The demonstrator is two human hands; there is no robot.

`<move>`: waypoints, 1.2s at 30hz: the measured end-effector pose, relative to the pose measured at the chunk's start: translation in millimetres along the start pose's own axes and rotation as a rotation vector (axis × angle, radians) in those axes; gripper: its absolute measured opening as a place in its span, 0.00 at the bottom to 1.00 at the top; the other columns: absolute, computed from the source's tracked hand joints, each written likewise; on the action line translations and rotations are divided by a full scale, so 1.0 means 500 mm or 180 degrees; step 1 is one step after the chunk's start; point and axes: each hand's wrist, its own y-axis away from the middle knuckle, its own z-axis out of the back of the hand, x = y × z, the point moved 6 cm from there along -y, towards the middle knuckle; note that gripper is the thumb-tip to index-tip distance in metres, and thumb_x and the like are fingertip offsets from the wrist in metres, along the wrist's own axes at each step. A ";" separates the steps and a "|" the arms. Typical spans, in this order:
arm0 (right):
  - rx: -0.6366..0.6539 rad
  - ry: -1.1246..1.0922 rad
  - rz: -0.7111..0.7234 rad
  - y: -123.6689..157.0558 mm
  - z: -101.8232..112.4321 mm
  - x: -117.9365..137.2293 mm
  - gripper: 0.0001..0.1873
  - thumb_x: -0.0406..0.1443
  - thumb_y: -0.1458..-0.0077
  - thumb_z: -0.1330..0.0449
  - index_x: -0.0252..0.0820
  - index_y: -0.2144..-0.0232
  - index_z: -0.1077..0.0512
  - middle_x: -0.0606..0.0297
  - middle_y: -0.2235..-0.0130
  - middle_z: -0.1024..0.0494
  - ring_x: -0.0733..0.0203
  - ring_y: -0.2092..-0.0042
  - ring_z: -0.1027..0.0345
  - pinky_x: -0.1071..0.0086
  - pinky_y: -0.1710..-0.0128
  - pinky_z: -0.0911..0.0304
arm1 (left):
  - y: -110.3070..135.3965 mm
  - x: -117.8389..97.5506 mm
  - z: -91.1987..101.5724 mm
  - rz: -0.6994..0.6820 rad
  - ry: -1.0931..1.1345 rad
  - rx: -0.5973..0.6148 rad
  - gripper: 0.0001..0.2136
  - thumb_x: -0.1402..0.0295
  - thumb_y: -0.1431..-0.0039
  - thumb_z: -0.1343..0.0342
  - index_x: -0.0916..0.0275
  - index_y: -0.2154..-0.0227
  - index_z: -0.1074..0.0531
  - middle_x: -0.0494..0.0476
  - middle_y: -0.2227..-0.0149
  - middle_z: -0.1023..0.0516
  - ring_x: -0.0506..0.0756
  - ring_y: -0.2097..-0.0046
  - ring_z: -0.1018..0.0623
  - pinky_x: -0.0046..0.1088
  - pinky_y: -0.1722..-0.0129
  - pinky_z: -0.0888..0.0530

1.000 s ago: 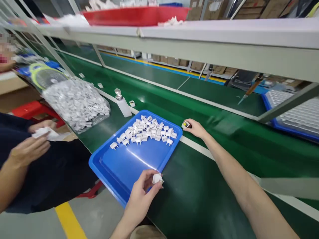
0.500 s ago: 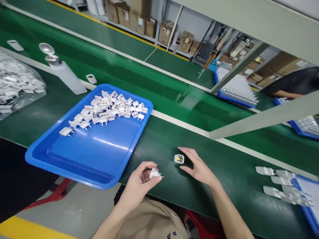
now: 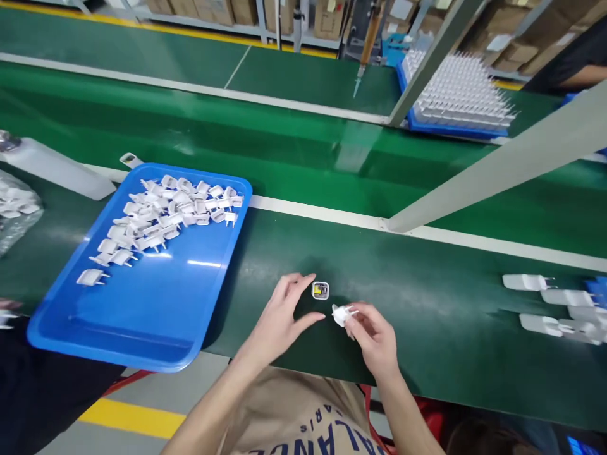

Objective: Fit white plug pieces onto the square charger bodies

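A small white charger housing (image 3: pixel 320 291) stands upright on the green bench, its open top showing yellow and dark parts inside. Around its left side is my left hand (image 3: pixel 290 309), thumb and fingers apart and holding nothing; whether a fingertip touches the housing I cannot tell. Just to the right, my right hand (image 3: pixel 374 335) pinches a white plug cover (image 3: pixel 340 314) by its pin end, the pins pointing right toward my fingers. To the left a blue tray (image 3: pixel 142 351) holds a heap of similar white plug covers (image 3: pixel 156 215).
A white bottle (image 3: pixel 61 167) and a clear bag of white parts (image 3: pixel 19 202) stand left of the tray. At right lie several assembled white chargers (image 3: pixel 526 282). A slanted white post (image 3: pixel 474 170) rises behind. A co-worker's hand (image 3: pixel 7 309) shows at the left edge.
The plug cover has passed from my left hand to my right hand. My left hand has opened and moved beside the charger housing. The view has shifted.
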 end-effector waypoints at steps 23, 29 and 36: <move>0.0088 0.1031 0.0488 -0.007 -0.006 0.029 0.05 0.36 0.33 0.41 0.48 0.56 0.26 0.61 0.55 0.27 0.60 0.57 0.27 0.68 0.60 0.27 | 0.010 -0.021 -0.083 -0.0169 -0.2285 -0.0434 0.12 0.59 0.38 0.38 0.57 0.71 0.34 0.49 0.76 0.26 0.55 0.76 0.24 0.30 0.77 0.35; 0.0467 0.2111 0.1127 -0.011 -0.052 0.049 0.12 0.31 0.33 0.42 0.49 0.50 0.28 0.59 0.53 0.28 0.57 0.53 0.28 0.62 0.54 0.26 | 0.005 -0.001 -0.087 -0.0264 -0.1866 -0.0398 0.10 0.65 0.38 0.41 0.60 0.55 0.29 0.52 0.68 0.19 0.55 0.72 0.21 0.30 0.73 0.30; 0.0598 0.2472 0.1478 -0.020 -0.065 0.086 0.09 0.30 0.35 0.38 0.47 0.54 0.27 0.61 0.59 0.25 0.58 0.60 0.31 0.63 0.60 0.29 | 0.002 0.024 -0.072 -0.0411 -0.1257 0.0026 0.11 0.69 0.34 0.41 0.56 0.50 0.29 0.48 0.60 0.17 0.52 0.68 0.19 0.28 0.71 0.28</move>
